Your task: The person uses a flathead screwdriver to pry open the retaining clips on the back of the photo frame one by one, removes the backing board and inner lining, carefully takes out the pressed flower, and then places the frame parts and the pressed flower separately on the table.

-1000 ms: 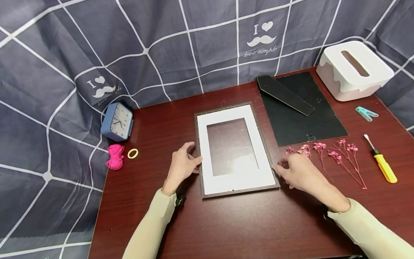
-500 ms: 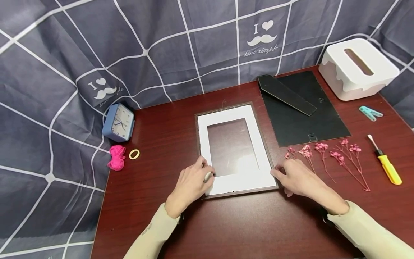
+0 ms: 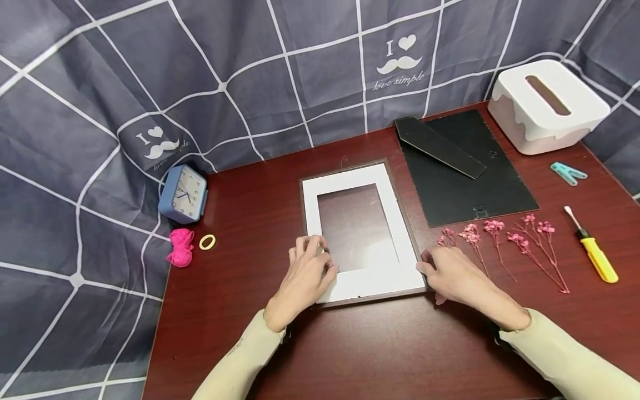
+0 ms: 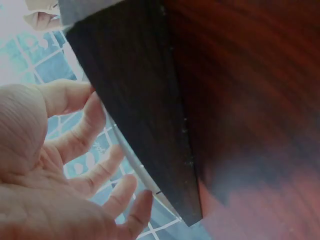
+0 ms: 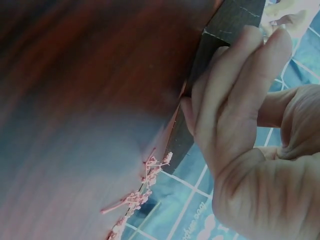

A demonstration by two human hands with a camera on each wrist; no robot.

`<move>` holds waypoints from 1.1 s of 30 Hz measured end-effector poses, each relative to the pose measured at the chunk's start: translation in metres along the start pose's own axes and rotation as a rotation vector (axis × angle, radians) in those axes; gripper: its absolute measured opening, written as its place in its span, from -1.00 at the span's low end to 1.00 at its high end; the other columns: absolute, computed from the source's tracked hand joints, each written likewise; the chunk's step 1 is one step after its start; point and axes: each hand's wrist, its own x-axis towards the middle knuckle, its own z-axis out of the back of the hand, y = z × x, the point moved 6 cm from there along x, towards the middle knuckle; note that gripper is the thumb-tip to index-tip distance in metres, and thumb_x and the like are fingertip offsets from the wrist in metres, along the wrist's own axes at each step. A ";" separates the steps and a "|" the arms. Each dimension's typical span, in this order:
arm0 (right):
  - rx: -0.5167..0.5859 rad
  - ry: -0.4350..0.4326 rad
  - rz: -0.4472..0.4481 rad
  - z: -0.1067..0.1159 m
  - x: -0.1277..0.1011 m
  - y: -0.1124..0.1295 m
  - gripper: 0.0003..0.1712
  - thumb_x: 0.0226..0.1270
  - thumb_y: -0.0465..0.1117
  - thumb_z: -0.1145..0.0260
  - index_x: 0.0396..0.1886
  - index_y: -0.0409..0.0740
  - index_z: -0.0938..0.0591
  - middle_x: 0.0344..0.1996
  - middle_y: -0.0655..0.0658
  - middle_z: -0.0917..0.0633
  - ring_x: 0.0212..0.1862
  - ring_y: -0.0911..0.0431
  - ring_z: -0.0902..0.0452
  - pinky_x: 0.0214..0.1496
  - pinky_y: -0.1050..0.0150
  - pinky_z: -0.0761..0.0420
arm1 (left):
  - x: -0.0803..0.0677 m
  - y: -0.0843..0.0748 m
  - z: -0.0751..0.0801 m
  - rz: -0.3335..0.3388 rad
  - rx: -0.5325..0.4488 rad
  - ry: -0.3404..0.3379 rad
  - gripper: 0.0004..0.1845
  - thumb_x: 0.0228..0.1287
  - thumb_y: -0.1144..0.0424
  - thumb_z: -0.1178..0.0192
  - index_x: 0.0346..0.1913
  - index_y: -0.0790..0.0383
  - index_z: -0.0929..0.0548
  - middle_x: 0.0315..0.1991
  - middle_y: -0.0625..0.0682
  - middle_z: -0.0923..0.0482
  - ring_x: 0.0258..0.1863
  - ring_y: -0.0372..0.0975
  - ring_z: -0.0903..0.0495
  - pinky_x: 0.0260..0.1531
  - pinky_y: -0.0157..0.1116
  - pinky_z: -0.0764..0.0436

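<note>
A brown picture frame lies on the table with a white mat inside it and a clear pane in the mat's window. My left hand reaches over the frame's left side, its bent fingers and thumb touching the mat near the lower left corner. In the left wrist view, those fingers lie over the top, not under the frame. My right hand holds the frame's lower right side. Its thumb lies at the top edge, and its fingers are against the outer side in the right wrist view.
Pink dried flowers lie right of my right hand, beside a yellow screwdriver. Behind them are a black backing board, a teal clip and a tissue box. A clock, pink yarn and yellow ring sit left.
My left hand has moved from the frame's outer left edge to over the mat's lower left. The right hand has shifted slightly onto the frame's right edge. The frame has hardly moved.
</note>
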 end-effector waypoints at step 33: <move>-0.018 0.005 0.033 -0.001 0.000 -0.002 -0.76 0.64 -0.23 -0.29 0.00 -0.38 -0.64 -0.54 -0.04 -0.71 -0.74 0.30 -0.64 0.04 -0.26 -0.77 | -0.057 0.050 0.013 0.629 -0.879 -0.238 -0.84 0.50 0.43 -0.30 -0.01 0.47 -0.76 -0.47 0.36 -0.74 -0.76 -0.35 -0.58 -0.71 -0.41 -0.57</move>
